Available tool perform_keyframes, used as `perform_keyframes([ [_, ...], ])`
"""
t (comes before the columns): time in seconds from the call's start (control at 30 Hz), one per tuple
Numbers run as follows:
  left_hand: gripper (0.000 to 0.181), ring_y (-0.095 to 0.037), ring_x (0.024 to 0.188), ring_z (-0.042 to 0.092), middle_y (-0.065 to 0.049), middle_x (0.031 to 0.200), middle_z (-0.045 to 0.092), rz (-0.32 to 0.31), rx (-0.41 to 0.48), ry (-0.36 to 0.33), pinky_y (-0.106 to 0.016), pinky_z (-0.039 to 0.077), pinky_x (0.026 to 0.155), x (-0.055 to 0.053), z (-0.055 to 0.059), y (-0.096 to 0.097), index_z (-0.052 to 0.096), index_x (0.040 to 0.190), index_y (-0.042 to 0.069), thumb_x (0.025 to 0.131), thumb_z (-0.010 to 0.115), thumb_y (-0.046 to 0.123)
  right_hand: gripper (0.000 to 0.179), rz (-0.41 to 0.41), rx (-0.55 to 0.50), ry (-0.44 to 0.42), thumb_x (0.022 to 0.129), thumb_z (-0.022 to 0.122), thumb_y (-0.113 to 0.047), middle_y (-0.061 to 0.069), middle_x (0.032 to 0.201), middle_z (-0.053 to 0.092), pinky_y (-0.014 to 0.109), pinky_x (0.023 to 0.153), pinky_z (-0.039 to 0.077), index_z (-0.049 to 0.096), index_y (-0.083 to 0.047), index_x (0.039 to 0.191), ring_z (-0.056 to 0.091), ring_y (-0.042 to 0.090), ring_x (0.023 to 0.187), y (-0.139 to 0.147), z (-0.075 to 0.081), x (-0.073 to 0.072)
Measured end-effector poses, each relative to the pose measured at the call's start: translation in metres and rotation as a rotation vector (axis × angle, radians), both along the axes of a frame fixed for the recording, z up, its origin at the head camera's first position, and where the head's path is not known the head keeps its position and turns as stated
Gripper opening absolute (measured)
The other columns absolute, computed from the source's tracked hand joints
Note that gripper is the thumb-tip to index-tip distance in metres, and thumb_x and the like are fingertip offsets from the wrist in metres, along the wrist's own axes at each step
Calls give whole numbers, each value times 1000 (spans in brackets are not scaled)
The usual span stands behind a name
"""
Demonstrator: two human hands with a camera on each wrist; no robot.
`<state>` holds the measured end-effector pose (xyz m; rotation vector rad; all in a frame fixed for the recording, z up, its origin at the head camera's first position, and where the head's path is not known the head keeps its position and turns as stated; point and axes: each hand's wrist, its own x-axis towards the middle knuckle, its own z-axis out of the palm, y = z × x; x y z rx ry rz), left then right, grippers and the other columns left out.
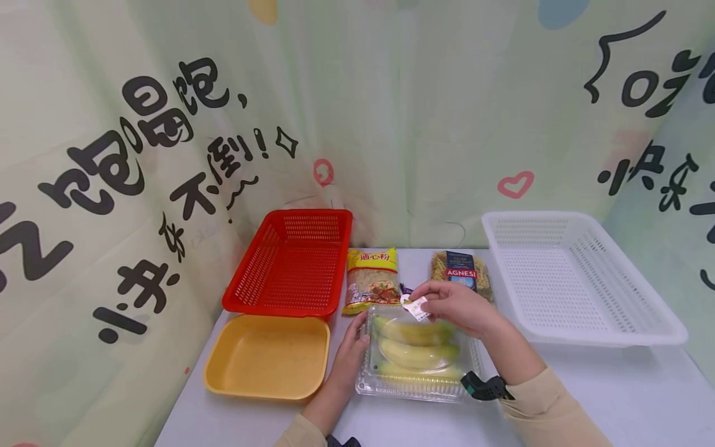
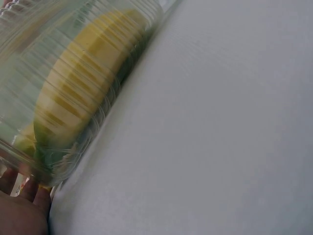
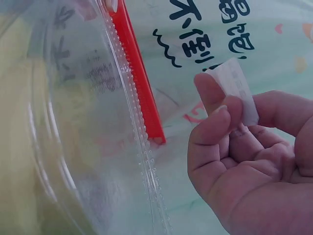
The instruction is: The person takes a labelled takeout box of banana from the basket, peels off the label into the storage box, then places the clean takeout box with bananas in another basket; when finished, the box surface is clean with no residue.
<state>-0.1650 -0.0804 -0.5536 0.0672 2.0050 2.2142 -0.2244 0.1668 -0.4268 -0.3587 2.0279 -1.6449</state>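
Note:
A clear plastic clamshell box (image 1: 416, 388) with several yellow bananas (image 1: 419, 354) inside lies closed on the table. My left hand (image 1: 350, 354) rests along its left side, with the fingers touching the wall; in the left wrist view the fingertips (image 2: 29, 188) meet the box's end. Above the lid's far edge, my right hand (image 1: 460, 307) pinches a small white printed sticker (image 1: 416, 308) between thumb and fingers. The right wrist view shows this white sticker (image 3: 237, 88) slightly bent, apart from the lid.
A red basket (image 1: 282, 264) and a yellow tray (image 1: 268, 360) stand at the left. A white basket (image 1: 570, 279) is at the right. Behind the box lie a yellow pasta bag (image 1: 371, 279) and an AGNESI pasta bag (image 1: 460, 270). A printed curtain (image 1: 413, 124) surrounds the white table (image 1: 424, 428).

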Motion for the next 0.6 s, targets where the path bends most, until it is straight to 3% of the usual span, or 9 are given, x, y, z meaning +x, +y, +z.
perform_keyframes([
  [0.13, 54, -29, 153, 18, -2, 164, 26, -3, -4, -3, -51, 21, 122, 0, 0, 1, 32, 153, 30, 101, 38, 20, 38, 7, 70, 65, 94, 64, -10, 2, 87, 62, 37, 75, 53, 55, -6, 130, 60, 21, 80, -1, 1, 3],
  [0.27, 54, -28, 153, 17, -1, 164, 25, -3, -7, -9, -51, 19, 123, 0, 1, 1, 32, 153, 31, 101, 39, 21, 47, 16, 109, 109, 92, 66, -9, 2, 74, 47, 38, 70, 50, 49, -11, 136, 56, 24, 73, -4, 3, 4],
  [0.33, 54, -28, 153, 16, -1, 164, 25, -4, -8, -9, -51, 19, 123, 1, 1, 0, 32, 153, 31, 101, 40, 22, 49, 20, 117, 128, 91, 67, -7, 4, 76, 48, 38, 70, 51, 48, -12, 136, 56, 24, 73, -5, 3, 5],
  [0.5, 54, -28, 153, 16, -3, 164, 25, -3, -4, 6, -51, 18, 123, 0, 0, 0, 32, 154, 28, 101, 39, 21, 49, 24, 150, 189, 86, 73, -9, 11, 107, 58, 38, 71, 54, 55, -13, 131, 60, 25, 75, -5, 1, 6],
  [0.6, 53, -28, 153, 17, -2, 164, 25, -4, 0, 4, -51, 18, 123, 0, 0, 0, 33, 153, 28, 101, 39, 21, 45, 24, 177, 204, 85, 76, -13, 13, 103, 61, 39, 72, 55, 61, -13, 127, 61, 26, 76, -6, 2, 7],
])
